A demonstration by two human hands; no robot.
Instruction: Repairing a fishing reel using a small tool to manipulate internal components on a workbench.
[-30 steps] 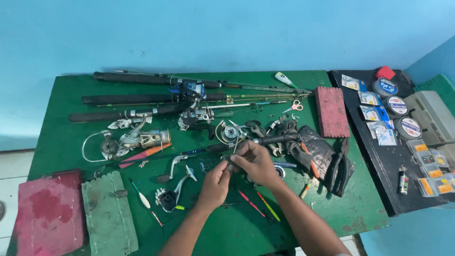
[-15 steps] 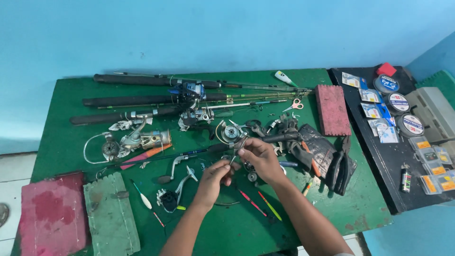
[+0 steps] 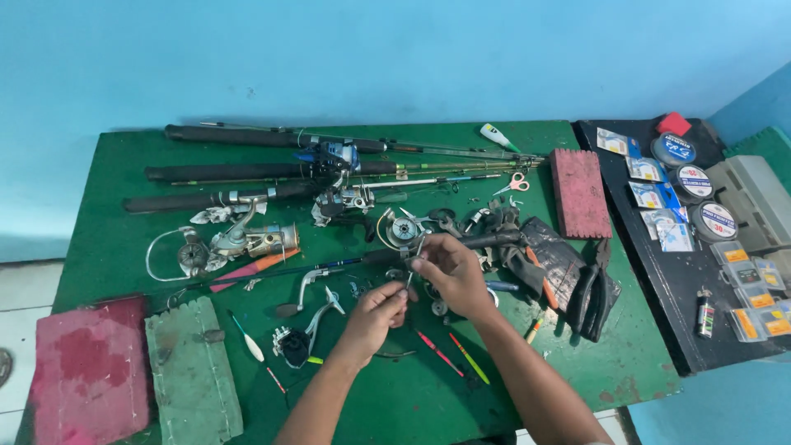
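**Tiny reel part, both hands, crowded bench**

Biggest thing first: the green table (image 3: 115, 247) is packed. Three fishing rods (image 3: 247, 171) lie across the 11 o'clock area, with a loose spinning reel (image 3: 247, 241) at 9 o'clock from the hands.

The left hand (image 3: 375, 317) and right hand (image 3: 449, 276) meet near the middle of the table. Both are pinched narrow on one small metal part (image 3: 409, 276), thin and pin-like, held just above the surface. I can't tell what it is exactly. My take on doing this well: keep it low over the table, work slowly and grip with the fingertips only, because anything dropped vanishes among the bits underneath.

Packaging, all at 3 o'clock on the black side table (image 3: 676, 280):
- a grey tackle box (image 3: 754, 202) at the far edge
- three round line spools (image 3: 692, 183) with pale labels in a row
- clear flat packets (image 3: 651, 194) with blue cards beside them
- small clear boxes (image 3: 746, 288) with orange-yellow labels nearer me
- a red cap-like lump (image 3: 673, 124) at the top

A dark red foam block (image 3: 579, 191) sits at 2 o'clock.
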